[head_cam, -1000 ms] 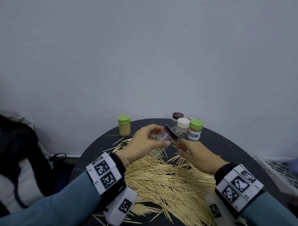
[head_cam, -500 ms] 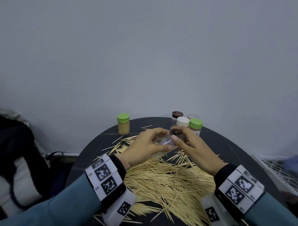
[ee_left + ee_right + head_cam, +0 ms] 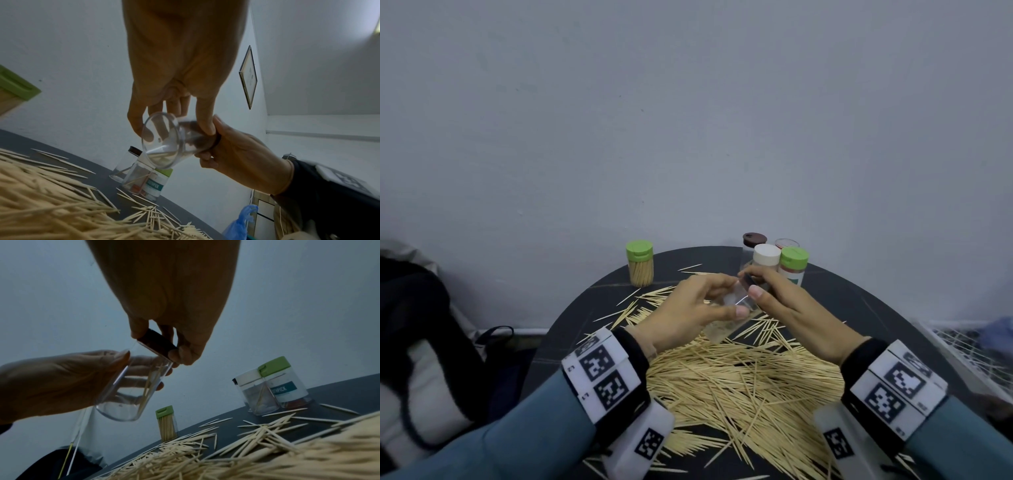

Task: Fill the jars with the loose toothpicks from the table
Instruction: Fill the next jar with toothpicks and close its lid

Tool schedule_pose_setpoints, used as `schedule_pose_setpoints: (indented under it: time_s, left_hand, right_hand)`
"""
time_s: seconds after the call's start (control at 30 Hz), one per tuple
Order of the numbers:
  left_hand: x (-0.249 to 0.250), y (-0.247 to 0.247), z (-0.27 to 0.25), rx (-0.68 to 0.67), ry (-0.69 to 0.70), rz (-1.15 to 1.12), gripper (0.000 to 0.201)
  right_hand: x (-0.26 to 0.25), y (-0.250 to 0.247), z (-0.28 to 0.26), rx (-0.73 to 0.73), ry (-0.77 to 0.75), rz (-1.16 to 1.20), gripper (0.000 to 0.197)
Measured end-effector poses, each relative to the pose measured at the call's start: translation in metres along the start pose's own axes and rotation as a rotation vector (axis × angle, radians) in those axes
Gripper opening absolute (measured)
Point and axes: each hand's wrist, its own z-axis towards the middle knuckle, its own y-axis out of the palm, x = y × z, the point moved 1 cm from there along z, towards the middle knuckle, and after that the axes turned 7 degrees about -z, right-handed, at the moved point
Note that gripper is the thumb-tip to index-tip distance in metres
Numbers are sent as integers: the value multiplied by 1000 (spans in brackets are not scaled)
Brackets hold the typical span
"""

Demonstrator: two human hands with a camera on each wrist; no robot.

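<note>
My left hand (image 3: pixel 729 297) grips a clear jar (image 3: pixel 722 323), tilted above the table, thumb on its near side. My right hand (image 3: pixel 750 284) pinches the jar's dark lid (image 3: pixel 746 280), which sits at the jar's mouth. In the right wrist view the lid (image 3: pixel 157 344) lies between my right fingertips and a few toothpicks (image 3: pixel 150 386) lean inside the jar (image 3: pixel 127 395). The left wrist view looks through the jar's clear bottom (image 3: pixel 162 141). A large pile of loose toothpicks (image 3: pixel 739 380) covers the dark round table (image 3: pixel 859 308) below my hands.
A green-lidded jar (image 3: pixel 640 263) packed with toothpicks stands at the back left. Behind my hands stands a cluster: a brown-lidded jar (image 3: pixel 754 240), a white-lidded one (image 3: pixel 766 257), a green-lidded one (image 3: pixel 793 263) and a red-rimmed one (image 3: pixel 787 243). A wire rack (image 3: pixel 962 346) is at the right.
My right hand has come up from beside the jar and taken the dark lid between its fingertips. The left hand has kept its hold and shifted the jar slightly farther away.
</note>
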Motion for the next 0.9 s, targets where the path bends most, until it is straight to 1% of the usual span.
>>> schedule_pose_setpoints:
  time_s: [0.1,0.2,0.3,0.37,0.47,0.57,0.6,0.67,0.73,0.77,0.83,0.9]
  left_hand:
    - [1,0,-1,-13,-15,-14,51]
    - [2,0,-2,-22,-21,0,46]
    - [4,0,-4,-68,-38,-34,42]
    - [7,1,-6,-92,-36,-63,40]
    - [7,0,-5,-60,-31,-62,42]
    - [4,0,-3,-39,-37,-77,44]
    - [4,1,-3,-29,-37,-75,45]
    - [2,2,-2,-11,-33,-52,46]
    - [1,4,-3,3,-22,-39,45]
    - [1,4,-3,13,-15,-37,44]
    - [3,6,-4,27,6,-22,42]
    - [4,9,-5,33,31,6,41]
  right_hand:
    - [-1,-2,-1,-20,-20,-18,32]
    - [-1,-2,-1,-44,-16,-43,33]
    - [1,-8,-2,-57,13,-22,46]
    - [3,-11,-3,-65,13,-20,49]
    - [1,-8,-2,-80,2,-38,42]
    - [-2,-7,-4,-48,46,24,51]
    - [-1,-8,-4,-32,50,40,51]
    - [3,-11,-4,-2,55,44,44]
    - [9,-17,-5,56,77,-18,31]
    - [12,-22,-7,92,97,-83,28]
    - [19,-33,-12,131,162,-303,36]
    - [30,-45,-19,66,277,-546,45]
